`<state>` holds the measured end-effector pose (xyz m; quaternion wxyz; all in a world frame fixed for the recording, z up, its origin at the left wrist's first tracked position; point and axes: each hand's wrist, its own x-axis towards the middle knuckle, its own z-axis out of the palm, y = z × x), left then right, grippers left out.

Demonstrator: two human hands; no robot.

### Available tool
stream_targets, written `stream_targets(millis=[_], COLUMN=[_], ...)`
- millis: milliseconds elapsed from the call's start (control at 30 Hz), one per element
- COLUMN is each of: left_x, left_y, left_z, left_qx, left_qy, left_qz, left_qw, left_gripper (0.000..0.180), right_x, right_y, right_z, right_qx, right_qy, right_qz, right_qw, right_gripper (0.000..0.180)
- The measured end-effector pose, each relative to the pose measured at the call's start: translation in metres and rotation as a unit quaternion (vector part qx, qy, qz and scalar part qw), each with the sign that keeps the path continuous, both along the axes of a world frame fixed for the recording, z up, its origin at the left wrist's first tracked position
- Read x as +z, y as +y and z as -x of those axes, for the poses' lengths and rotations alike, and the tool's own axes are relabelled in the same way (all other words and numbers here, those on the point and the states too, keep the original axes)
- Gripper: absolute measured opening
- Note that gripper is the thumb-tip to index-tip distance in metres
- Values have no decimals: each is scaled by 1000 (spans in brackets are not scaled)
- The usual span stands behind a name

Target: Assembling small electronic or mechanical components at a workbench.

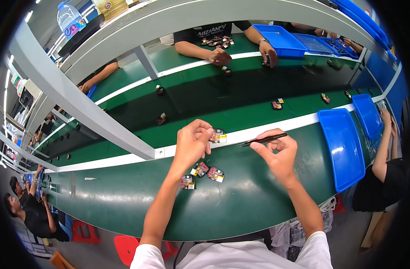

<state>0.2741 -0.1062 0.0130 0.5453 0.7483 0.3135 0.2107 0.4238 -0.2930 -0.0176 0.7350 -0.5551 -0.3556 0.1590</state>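
Observation:
My left hand (190, 142) pinches a small black electronic part (220, 136) with a pinkish circuit face and a yellow-and-white tab, holding it above the white rail at the bench's far edge. To its right, my right hand (280, 157) grips black tweezers (268, 140) between thumb and fingers. The tweezers' tips point left toward the part but stay apart from it. On the green bench (115, 193), just below my left hand, lie several more parts of this kind (216, 174), grouped close together.
A blue tray (342, 150) sits at the bench's right, with a second blue tray (367, 116) beyond it. Past the white rail (299, 122), scattered parts (276, 104) lie on a green-and-black conveyor. A grey post (97, 105) slants across the left. Co-workers' hands (220, 56) work opposite.

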Motion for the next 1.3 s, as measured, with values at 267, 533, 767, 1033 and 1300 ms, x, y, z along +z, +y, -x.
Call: stream_targets(millis=[267, 533, 767, 1033, 1300], left_x=[-1, -4, -5, -6, -11], left_y=[-48, -54, -58, -64, -62], left_z=[-8, -13, -17, -22, -20], left_qx=[18, 9, 15, 15, -4], left_qy=[-108, -95, -85, -81, -116], left_qz=[-133, -138, -123, -86, -52], left_qw=[985, 986, 989, 993, 992], left_gripper=[19, 17, 17, 15, 18], right_x=[-2, -6, -8, -9, -2], right_y=[9, 7, 6, 5, 4], right_z=[18, 14, 11, 8, -1], right_qx=[-35, -24, -29, -43, 54], right_qy=[-49, -25, -16, -23, 201], right_qz=[-31, -3, 13, 21, 32], right_qw=[998, 999, 999, 999, 978], right_gripper=[15, 19, 18, 19, 17])
